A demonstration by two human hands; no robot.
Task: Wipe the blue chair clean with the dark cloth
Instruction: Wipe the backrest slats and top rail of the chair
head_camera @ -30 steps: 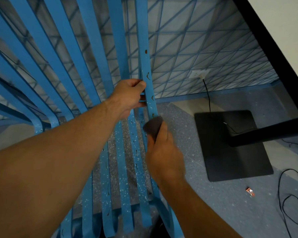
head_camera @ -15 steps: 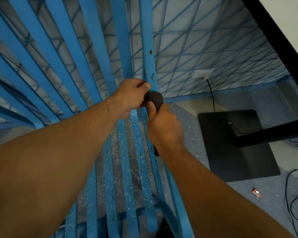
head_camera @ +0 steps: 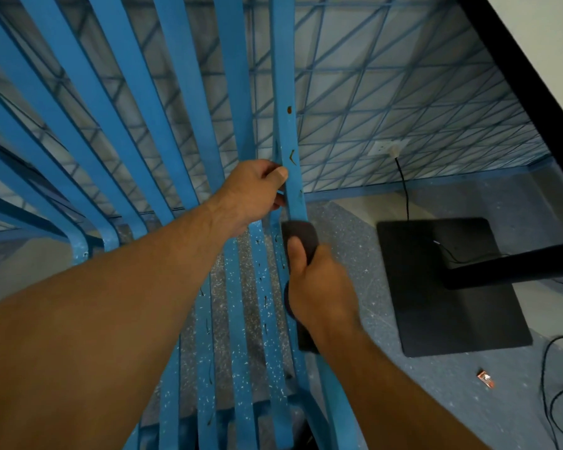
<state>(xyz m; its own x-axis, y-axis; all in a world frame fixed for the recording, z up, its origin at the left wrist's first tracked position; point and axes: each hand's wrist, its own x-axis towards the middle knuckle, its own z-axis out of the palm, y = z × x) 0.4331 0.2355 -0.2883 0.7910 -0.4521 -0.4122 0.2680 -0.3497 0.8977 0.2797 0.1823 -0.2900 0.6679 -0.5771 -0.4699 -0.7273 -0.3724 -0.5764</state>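
The blue chair [head_camera: 233, 76] fills the view from nine o'clock round to twelve, its long slats fanning up and away. The left hand [head_camera: 254, 193], just above centre, is curled round the outermost slat [head_camera: 288, 131], thumb laid on its front face, steadying it. Directly at six o'clock from it, the right hand [head_camera: 322, 287] holds the dark cloth [head_camera: 301, 235] folded over that same slat, thumb pressing on top; a tail of the cloth hangs below the palm. The wiping looks to be mid-stroke on this one slat, low on the chair's back. How much is finished is hard to judge: a brown spot [head_camera: 289, 109] and a chevron-shaped scratch [head_camera: 292, 156] show on the slat at twelve o'clock from the left hand, so that upper stretch probably needs passes, unless those marks are permanent. The seat slats toward six o'clock carry pale specks and dark flecks; whether dirt or worn paint cannot be told. The other slats show nothing either way. At three o'clock a black base plate [head_camera: 452, 287] lies on the floor, a small wrapper [head_camera: 486, 379] near it.
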